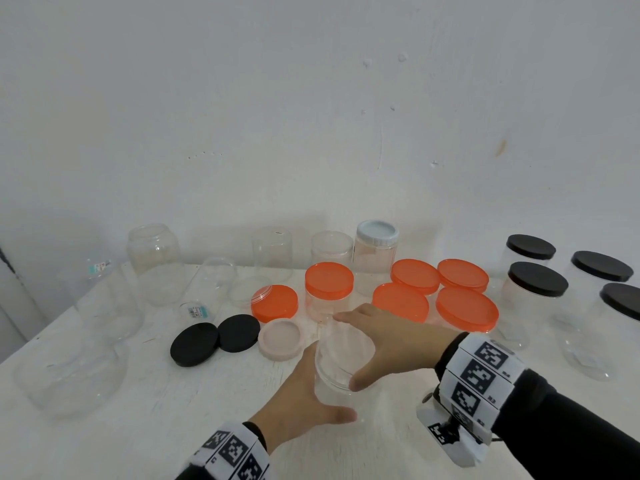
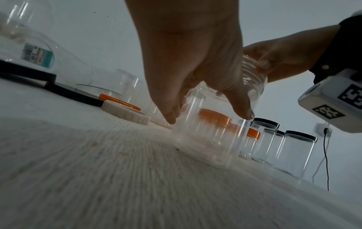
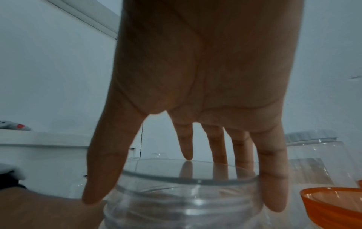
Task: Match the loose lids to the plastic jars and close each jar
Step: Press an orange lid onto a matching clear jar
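Note:
A clear, lidless plastic jar stands upright near the table's front centre. My left hand grips its body low down, fingers on the left side and thumb on the near side. My right hand reaches in from the right and holds its threaded neck, fingers over the far rim, thumb on the near side. Loose lids lie just left of the jar: a pale pink lid and two black lids. An orange lid lies behind them.
Several open clear jars stand or lie at the left and back. An orange-lidded jar and several more orange-topped ones sit behind my hands. A white-lidded jar is at the back, black-lidded jars at the right.

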A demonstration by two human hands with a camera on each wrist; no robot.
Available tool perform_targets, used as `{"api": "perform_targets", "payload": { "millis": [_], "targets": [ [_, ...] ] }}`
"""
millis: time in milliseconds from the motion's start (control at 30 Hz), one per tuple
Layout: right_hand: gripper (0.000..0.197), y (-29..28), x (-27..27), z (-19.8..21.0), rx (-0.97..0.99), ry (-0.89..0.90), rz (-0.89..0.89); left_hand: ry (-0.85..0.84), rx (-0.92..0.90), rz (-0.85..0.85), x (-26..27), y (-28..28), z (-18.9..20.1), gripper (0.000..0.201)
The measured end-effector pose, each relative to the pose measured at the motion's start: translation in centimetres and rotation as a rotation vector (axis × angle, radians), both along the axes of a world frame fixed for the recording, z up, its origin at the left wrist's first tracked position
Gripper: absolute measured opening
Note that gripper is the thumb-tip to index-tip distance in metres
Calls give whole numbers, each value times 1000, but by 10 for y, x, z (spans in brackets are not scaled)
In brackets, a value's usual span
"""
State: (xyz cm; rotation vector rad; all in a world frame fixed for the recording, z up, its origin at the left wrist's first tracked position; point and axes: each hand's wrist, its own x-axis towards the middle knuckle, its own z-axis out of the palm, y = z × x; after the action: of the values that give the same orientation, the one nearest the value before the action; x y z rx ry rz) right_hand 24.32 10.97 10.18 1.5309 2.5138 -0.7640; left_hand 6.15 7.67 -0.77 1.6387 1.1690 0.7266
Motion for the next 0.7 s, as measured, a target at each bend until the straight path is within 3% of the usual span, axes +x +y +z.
{"api": "perform_targets", "payload": {
  "millis": [700],
  "targets": [
    [102,3,-19,11,6,-232,179,6,-1,25,1,5,-16,96]
  ]
}}
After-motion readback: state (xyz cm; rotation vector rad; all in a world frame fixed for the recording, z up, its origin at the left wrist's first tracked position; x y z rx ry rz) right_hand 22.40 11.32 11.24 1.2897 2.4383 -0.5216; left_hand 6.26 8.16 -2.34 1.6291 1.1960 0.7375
